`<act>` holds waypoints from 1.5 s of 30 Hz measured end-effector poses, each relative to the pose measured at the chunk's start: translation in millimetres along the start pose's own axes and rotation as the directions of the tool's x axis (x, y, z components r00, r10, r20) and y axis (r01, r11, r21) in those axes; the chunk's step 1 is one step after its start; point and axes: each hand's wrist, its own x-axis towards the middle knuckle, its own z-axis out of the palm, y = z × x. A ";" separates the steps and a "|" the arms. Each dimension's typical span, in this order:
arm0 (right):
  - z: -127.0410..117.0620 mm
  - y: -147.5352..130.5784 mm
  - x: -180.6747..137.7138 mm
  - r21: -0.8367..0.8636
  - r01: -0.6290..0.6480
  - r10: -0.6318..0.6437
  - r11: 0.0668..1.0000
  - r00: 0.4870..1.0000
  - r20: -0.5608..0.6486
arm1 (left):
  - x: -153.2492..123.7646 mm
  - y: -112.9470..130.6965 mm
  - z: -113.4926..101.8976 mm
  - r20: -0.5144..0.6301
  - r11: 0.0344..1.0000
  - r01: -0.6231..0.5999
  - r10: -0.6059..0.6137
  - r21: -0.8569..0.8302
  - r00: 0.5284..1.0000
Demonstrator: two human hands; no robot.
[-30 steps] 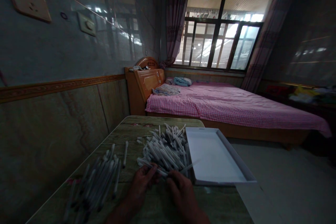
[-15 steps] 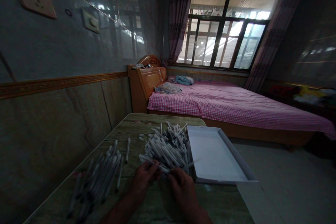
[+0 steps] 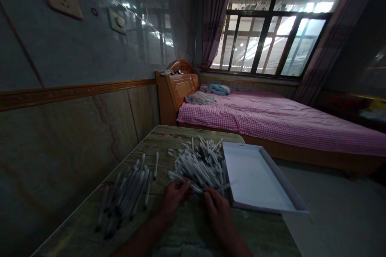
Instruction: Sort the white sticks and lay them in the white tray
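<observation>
My left hand and my right hand are close together at the near edge of a heap of whitish pen parts. A slim, pale pen runs between them, its left end pinched by my left fingers and its right end by my right fingers. Whether it is capped is too dark to tell. To the left lies a looser pile of dark-tipped pens, with one single pen apart from it.
A shallow white box lid lies right of the heap, overhanging the right edge of the green marbled table. Past the table is a bed with a pink checked sheet. A tiled wall runs along the left.
The camera view has turned slightly left, so everything appears shifted right. Both hands keep their hold on the pen in nearly the same place beside the heap.
</observation>
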 end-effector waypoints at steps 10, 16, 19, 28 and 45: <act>2.2 2.5 1.4 0.027 -0.011 0.012 1.000 1.000 -0.015 | 0.8 -3.0 2.0 -0.013 0.999 -0.031 0.032 0.009 0.999; -1.0 -0.9 2.6 -0.003 -0.036 0.036 0.999 0.999 0.015 | -2.8 -0.6 3.1 -0.015 0.999 -0.043 0.043 -0.027 0.999; -0.2 0.1 3.1 -0.070 -0.032 0.034 0.997 0.999 0.028 | -4.9 -0.3 3.4 -0.007 0.998 -0.056 0.056 -0.019 0.998; -1.0 2.1 1.8 -0.023 -0.069 0.069 0.997 0.998 -0.014 | 3.5 2.8 -5.5 -0.163 0.993 -0.116 0.111 -0.025 0.980; 3.2 5.1 0.6 -0.107 0.039 -0.041 0.993 0.999 -0.008 | 2.5 3.3 1.2 -0.052 0.983 -0.176 0.179 0.050 0.983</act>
